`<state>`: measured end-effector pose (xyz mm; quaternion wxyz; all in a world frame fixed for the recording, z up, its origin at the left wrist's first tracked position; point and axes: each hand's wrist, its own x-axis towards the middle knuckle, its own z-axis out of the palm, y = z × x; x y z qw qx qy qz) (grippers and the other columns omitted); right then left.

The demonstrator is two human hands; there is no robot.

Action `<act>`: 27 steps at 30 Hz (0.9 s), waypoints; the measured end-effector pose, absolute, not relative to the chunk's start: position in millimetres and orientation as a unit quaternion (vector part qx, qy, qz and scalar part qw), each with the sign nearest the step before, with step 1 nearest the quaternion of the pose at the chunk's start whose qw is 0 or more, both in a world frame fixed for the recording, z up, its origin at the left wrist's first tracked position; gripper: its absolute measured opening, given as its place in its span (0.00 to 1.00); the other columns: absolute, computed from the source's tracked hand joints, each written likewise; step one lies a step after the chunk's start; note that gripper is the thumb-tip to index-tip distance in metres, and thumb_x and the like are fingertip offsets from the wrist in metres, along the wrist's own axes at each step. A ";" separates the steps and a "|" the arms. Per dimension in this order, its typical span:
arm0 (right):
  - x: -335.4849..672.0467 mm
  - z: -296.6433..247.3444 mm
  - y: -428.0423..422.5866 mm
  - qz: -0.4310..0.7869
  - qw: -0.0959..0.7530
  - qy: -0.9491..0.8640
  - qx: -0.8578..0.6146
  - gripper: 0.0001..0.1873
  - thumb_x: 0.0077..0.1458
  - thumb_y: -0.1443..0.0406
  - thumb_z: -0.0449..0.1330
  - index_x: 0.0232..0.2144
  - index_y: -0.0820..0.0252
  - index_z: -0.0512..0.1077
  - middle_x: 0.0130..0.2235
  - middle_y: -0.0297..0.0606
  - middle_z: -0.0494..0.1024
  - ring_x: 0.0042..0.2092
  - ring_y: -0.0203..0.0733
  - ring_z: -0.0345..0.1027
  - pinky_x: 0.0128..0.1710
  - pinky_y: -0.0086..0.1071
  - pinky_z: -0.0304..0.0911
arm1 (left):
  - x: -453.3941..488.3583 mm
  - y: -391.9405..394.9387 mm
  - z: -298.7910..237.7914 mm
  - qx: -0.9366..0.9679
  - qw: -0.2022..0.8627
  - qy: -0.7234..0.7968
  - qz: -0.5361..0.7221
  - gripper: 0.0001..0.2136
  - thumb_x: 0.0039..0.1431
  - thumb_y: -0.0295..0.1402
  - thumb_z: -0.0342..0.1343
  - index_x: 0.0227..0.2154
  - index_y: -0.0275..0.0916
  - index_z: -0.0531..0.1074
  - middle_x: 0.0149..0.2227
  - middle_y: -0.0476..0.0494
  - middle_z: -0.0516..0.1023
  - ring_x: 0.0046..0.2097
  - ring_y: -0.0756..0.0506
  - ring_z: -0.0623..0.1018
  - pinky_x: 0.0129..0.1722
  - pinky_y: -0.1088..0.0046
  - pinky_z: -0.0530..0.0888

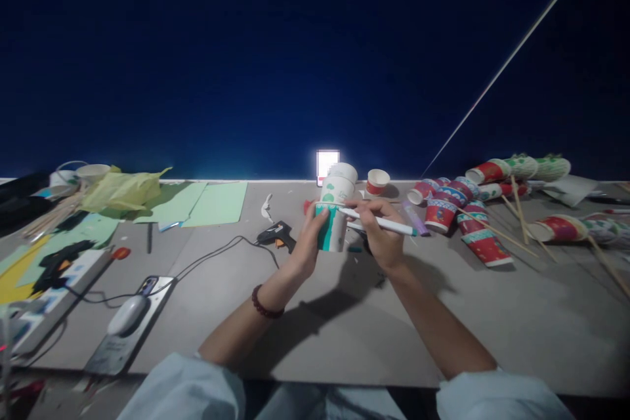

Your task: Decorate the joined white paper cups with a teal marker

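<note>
My left hand (309, 241) is wrapped round a white paper cup (333, 226) that has a teal-green painted patch on its side. It holds the cup just above the grey table (315, 328). My right hand (381, 231) pinches a white marker pen (381, 224) with a teal cap end. The pen's tip rests against the cup's upper edge. Right behind the held cup stand other white cups (339, 185) with green marks.
A black glue gun (276, 234) with its cable lies left of the cup. Several red patterned cups (462, 216) and wooden sticks (516, 223) lie at the right. Green paper sheets (207, 203), a phone (130, 321) and clutter fill the left.
</note>
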<state>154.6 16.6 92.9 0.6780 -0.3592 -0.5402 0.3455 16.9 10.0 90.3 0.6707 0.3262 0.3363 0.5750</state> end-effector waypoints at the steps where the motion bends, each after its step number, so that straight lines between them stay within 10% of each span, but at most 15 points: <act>1: 154.8 93.1 16.4 0.347 0.676 -0.544 -0.357 0.08 0.56 0.60 0.62 0.26 0.55 0.75 0.34 0.35 0.84 0.35 0.42 0.78 0.37 0.35 0.71 | 16.8 10.1 90.2 0.324 0.671 0.337 0.576 0.17 0.55 0.41 0.62 0.47 0.43 0.73 0.45 0.47 0.77 0.53 0.43 0.73 0.53 0.69 0.69; 27: 152.7 94.7 15.5 0.322 0.655 -0.580 -0.362 0.10 0.56 0.64 0.62 0.22 0.55 0.75 0.38 0.36 0.84 0.43 0.45 0.78 0.46 0.38 0.70 | 15.8 16.3 84.7 0.309 0.669 0.359 0.573 0.18 0.54 0.43 0.61 0.45 0.40 0.71 0.43 0.45 0.76 0.48 0.43 0.75 0.46 0.70 0.71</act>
